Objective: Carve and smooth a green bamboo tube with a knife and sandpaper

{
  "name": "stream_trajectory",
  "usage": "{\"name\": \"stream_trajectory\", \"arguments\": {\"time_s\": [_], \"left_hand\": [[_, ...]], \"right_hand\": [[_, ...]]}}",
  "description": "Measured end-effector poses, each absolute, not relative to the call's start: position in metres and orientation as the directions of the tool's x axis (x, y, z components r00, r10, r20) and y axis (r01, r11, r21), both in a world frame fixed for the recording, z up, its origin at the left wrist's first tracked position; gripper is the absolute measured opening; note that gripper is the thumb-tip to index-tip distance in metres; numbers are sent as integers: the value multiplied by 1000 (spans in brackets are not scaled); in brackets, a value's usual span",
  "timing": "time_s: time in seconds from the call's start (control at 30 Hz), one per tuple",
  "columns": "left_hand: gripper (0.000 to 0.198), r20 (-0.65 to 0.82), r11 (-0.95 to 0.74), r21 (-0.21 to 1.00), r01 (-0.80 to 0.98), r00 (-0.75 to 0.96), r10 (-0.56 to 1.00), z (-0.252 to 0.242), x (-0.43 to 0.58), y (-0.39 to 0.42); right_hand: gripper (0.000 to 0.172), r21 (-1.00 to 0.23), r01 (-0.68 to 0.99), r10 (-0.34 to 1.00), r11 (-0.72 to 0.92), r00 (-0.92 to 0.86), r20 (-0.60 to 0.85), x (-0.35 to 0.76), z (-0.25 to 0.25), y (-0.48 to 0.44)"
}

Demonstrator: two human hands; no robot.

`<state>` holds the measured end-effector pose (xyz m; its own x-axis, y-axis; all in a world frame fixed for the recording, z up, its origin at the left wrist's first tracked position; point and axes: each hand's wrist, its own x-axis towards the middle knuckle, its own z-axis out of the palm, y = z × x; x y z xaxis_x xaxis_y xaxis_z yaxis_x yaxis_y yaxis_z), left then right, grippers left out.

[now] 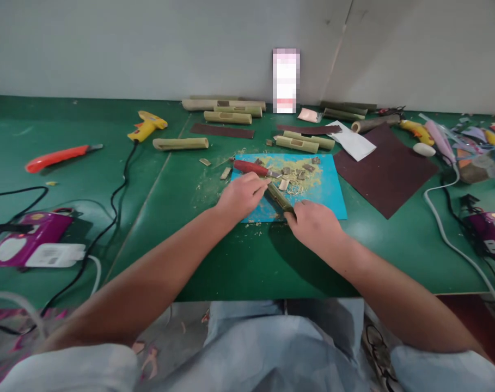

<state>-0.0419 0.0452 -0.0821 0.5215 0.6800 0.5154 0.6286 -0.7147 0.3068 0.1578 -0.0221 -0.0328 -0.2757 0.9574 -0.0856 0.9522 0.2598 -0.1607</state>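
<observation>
A green bamboo tube [280, 199] slants over the front of a blue sheet [336, 190]. My right hand [317, 222] is closed around its near end. At the far end my left hand [242, 194] grips the tube with its fingertips; part of those fingers is hidden. Just beyond my left hand lies a red-handled carving knife [251, 167] with a short metal blade. Pale shavings [299, 190] and small bamboo chips [285, 184] are scattered over the sheet around the blade.
Cut bamboo tubes [227, 117] lie toward the wall. A yellow glue gun [147, 126] and a red utility knife [59, 159] are at left. Brown sandpaper [388, 174] lies right of the sheet. Purple power strips [35, 237] with cords occupy both sides. A blurred-out phone-like screen [286, 81] leans on the wall.
</observation>
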Motion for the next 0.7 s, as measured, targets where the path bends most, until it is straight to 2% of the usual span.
{"name": "stream_trajectory", "arguments": {"time_s": [0.13,0.3,0.47,0.63,0.7], "left_hand": [[34,462,-768,303,565,618,637,-81,-38,42],[33,529,-684,317,657,477,702,-81,-42,49],[34,464,-769,309,560,617,636,-81,-40,43],[34,509,-706,282,650,523,684,-81,-41,44],[36,477,-732,278,622,573,667,-82,-41,43]], "right_hand": [[32,-166,950,954,264,-283,-101,158,-31,-22],[33,-173,955,956,241,-264,-127,157,-28,-22],[33,-180,950,954,257,-279,-107,158,-30,-22],[31,-171,951,956,258,-277,-99,158,-32,-23],[31,-168,949,953,268,-287,-97,159,-32,-23]]}}
